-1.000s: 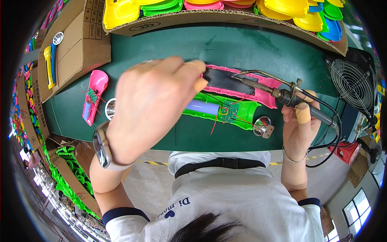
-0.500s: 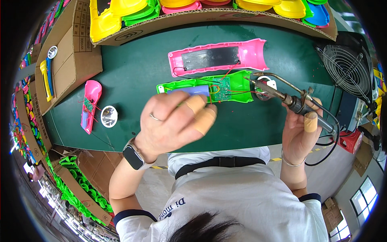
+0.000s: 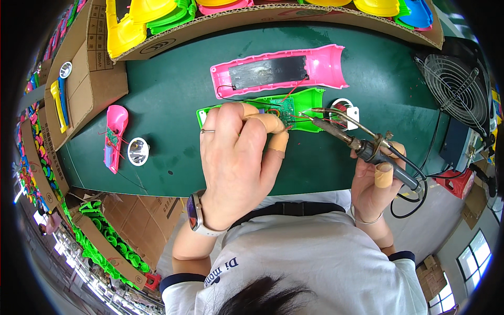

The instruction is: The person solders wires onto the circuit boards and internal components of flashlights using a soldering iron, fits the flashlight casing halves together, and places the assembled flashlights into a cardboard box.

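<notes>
My left hand [image 3: 236, 149], with tape on several fingertips, bends over a green plastic housing half [image 3: 313, 95]. Its fingers are pinched together beside the green circuit board [image 3: 284, 105]; a red wire end shows at the fingertips, but what they grip is hidden. The same hand covers most of a purple battery cell. In my right hand [image 3: 374, 181] is a soldering iron [image 3: 363, 149] with a thin metal tube clamped along it, its tip over the housing by the board. Wires lead from the board to a pink housing half [image 3: 331, 67] with a black panel and toward a round reflector [image 3: 341, 111].
A smaller pink housing [image 3: 116, 123] with a board and a loose reflector [image 3: 138, 151] lie at left. Cardboard boxes [image 3: 100, 73] stand left and along the back, the rear one [image 3: 283, 18] full of coloured shells. A black fan [image 3: 454, 86] stands at right, near the iron's cable.
My left hand has moved up and turned, its fingers closing beside the board. The soldering iron has come left and its tip is now over the green housing by the board.
</notes>
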`<state>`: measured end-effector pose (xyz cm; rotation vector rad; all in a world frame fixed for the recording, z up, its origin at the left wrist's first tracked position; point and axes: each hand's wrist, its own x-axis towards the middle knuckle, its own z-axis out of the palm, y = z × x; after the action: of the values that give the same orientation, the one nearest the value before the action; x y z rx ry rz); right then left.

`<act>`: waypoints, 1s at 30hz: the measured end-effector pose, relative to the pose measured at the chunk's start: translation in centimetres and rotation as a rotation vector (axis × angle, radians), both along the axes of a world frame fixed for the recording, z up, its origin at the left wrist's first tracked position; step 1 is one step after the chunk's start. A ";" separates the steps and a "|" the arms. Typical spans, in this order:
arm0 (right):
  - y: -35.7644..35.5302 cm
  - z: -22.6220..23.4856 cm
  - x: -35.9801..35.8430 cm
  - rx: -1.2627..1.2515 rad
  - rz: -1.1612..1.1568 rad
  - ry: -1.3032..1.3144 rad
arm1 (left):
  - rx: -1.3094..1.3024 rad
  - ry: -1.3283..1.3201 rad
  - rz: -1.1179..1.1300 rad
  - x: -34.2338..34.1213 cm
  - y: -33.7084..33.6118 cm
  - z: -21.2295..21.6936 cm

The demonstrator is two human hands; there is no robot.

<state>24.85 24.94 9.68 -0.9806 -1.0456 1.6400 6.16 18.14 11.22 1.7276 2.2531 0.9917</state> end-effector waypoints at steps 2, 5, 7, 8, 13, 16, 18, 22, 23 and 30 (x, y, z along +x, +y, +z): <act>-0.2 0.1 0.1 -0.023 0.019 -0.028 | -0.055 0.002 0.026 0.0 0.2 0.7; -0.2 -0.3 0.0 -0.056 0.072 -0.028 | -0.155 -0.057 0.052 -0.3 0.6 1.6; -0.2 -0.3 -0.1 -0.075 0.079 -0.016 | -0.174 -0.050 0.021 -0.5 0.7 1.8; -0.2 -0.3 -0.3 -0.101 0.071 -0.036 | -0.176 -0.050 0.022 -0.4 0.7 1.8; -0.2 -0.4 -0.1 -0.135 0.092 -0.063 | -0.198 0.025 0.038 -0.2 0.9 1.8; -0.1 -0.4 0.0 -0.126 0.118 -0.078 | -0.214 0.041 0.031 -0.2 1.1 2.0; -0.1 -0.2 -0.3 -0.115 0.121 -0.094 | -0.220 0.040 0.033 -0.2 1.2 2.1; -0.1 -0.1 -0.2 -0.127 0.141 -0.143 | -0.224 0.041 0.043 -0.2 1.1 2.2; -0.1 -0.3 -0.1 -0.126 0.147 -0.143 | -0.224 0.040 0.043 -0.2 1.1 2.1; 0.1 -0.3 -0.2 -0.105 0.151 -0.092 | -0.237 0.052 0.049 -0.2 1.1 2.1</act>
<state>24.68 25.02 9.34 -1.0763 -1.1276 1.8020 5.99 19.28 13.31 1.6224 2.3451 0.6629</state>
